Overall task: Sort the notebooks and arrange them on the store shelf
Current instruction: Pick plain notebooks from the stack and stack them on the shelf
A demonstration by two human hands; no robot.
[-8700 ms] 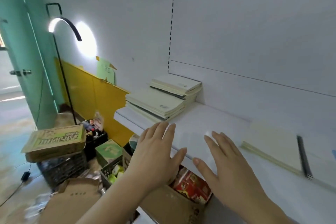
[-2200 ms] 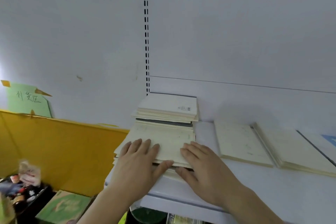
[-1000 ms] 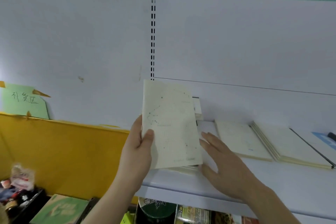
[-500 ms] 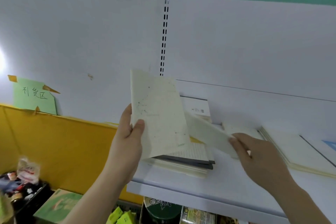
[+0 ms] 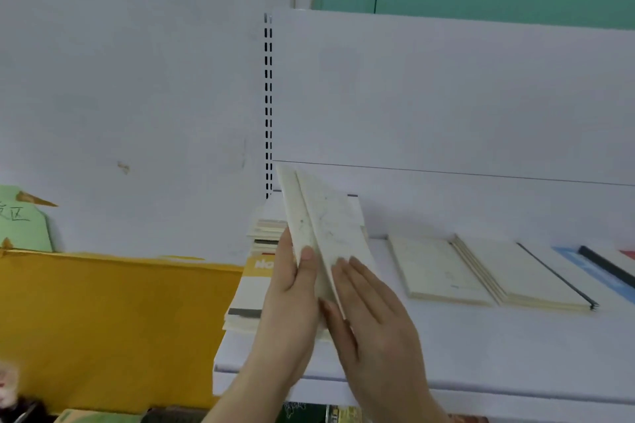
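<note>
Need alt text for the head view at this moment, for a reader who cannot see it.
Two bare hands, left and right, hold two cream notebooks upright together above a white shelf. Behind them sit stacks of notebooks; to the right, more cream notebooks lie flat in a row.
</note>
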